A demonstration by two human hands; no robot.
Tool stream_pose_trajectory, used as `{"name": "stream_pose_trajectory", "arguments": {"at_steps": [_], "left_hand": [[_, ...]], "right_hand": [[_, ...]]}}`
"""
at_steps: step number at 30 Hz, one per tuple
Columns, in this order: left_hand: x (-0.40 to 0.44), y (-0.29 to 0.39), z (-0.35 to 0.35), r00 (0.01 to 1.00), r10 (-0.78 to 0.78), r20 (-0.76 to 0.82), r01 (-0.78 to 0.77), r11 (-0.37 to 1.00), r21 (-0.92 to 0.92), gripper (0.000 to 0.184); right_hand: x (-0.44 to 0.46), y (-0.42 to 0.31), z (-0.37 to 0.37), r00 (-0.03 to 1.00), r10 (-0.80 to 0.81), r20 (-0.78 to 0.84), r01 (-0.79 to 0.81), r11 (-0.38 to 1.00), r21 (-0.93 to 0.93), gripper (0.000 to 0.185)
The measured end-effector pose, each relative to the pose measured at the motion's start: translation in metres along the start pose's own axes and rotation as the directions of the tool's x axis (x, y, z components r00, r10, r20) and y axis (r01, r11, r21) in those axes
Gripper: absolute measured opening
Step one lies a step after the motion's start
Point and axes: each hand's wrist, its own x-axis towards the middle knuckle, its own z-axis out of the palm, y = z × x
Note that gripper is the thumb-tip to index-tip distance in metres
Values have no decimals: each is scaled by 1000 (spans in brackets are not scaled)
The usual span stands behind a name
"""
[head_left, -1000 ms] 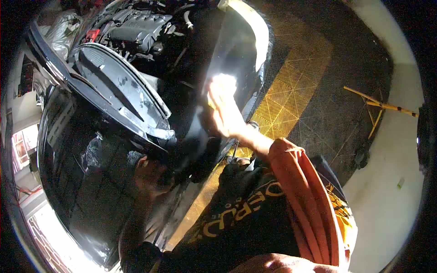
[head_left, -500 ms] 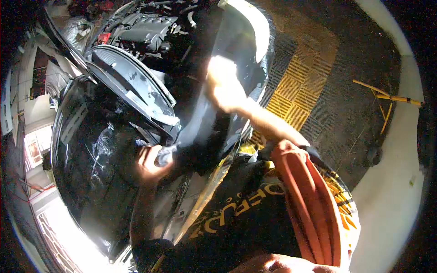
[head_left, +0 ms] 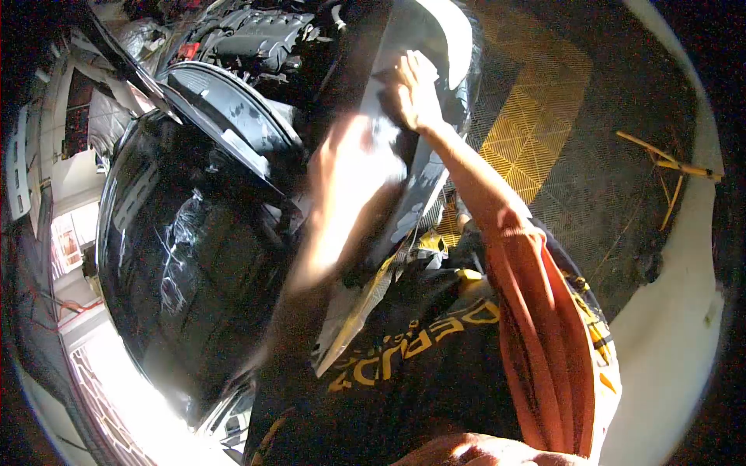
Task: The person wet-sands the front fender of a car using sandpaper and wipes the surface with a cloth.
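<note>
A dark grey fender (head_left: 400, 35) runs beside the uncovered engine bay of a black car. My right hand (head_left: 412, 92) lies on the fender's upper part, fingers stretched out. My left hand (head_left: 342, 167) is over the fender's inner side, bright and smeared by motion. A pale, blurred patch shows next to its fingers; I cannot make out whether it is a cloth. Behind my left forearm is the car's dark windshield (head_left: 179, 248).
The engine (head_left: 260, 39) sits exposed beyond the cowl panel (head_left: 225, 101). Yellow and dark grating tiles (head_left: 528, 147) cover the floor at right. A yellow stand (head_left: 668, 163) stands near the pale wall. A raised panel edge (head_left: 128, 66) slants across the upper left.
My left hand has moved from the windshield's base, where it held a greyish cloth, up and right onto the fender. My right hand has slid farther up the fender.
</note>
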Motion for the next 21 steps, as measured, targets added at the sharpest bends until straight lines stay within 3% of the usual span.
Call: {"name": "stream_pose_trajectory", "arguments": {"at_steps": [1,2,4,5,6,8,10,11,12,13,15,16,17,20,21], "left_hand": [[7,-9,10,996,-18,82,14,999,45,42],[2,-50,40,993,74,89,-80,995,65,51],[-17,-54,45,974,115,196,-193,873,448,65],[-26,-67,49,962,158,221,-250,834,491,74],[-22,-66,48,962,153,226,-248,833,494,74],[-14,-65,47,942,-65,328,-82,906,415,76],[7,-61,51,962,-50,268,-72,901,428,69],[23,-59,49,950,-95,297,-31,919,393,63],[35,-60,48,935,-136,328,8,933,361,58],[41,-64,57,990,1,140,-50,938,343,48],[60,-87,74,1000,12,-2,-11,971,241,49],[63,-94,78,995,-6,-102,30,972,232,50],[66,-96,68,981,-192,-11,192,975,114,56],[53,-76,34,910,-393,-133,378,917,-126,42],[47,-70,36,835,-470,-284,426,881,-206,37]], "right_hand": [[-13,-21,-9,999,13,32,-14,999,47,57],[-34,-44,-23,993,-113,30,111,991,80,62],[-88,-74,-24,983,-185,8,183,976,119,58],[-83,-70,-26,983,-185,7,183,976,119,58],[-77,-61,-28,988,-156,21,153,982,111,57],[-47,-26,-30,998,-46,41,45,998,35,57],[-3,27,-19,998,27,-49,-35,987,-158,57],[11,30,-28,995,93,27,-85,973,-212,59],[13,29,-29,996,-94,-9,88,955,-282,57],[3,22,-26,995,0,101,8,997,-76,54],[-40,-49,-26,972,30,235,-6,995,-101,49],[-61,-87,-27,969,-8,248,87,946,-312,47],[-69,-95,-29,969,-16,248,96,946,-311,47],[-84,-106,-26,949,-295,111,284,953,102,54],[-51,-86,-17,946,-266,188,284,955,-80,55]]}}
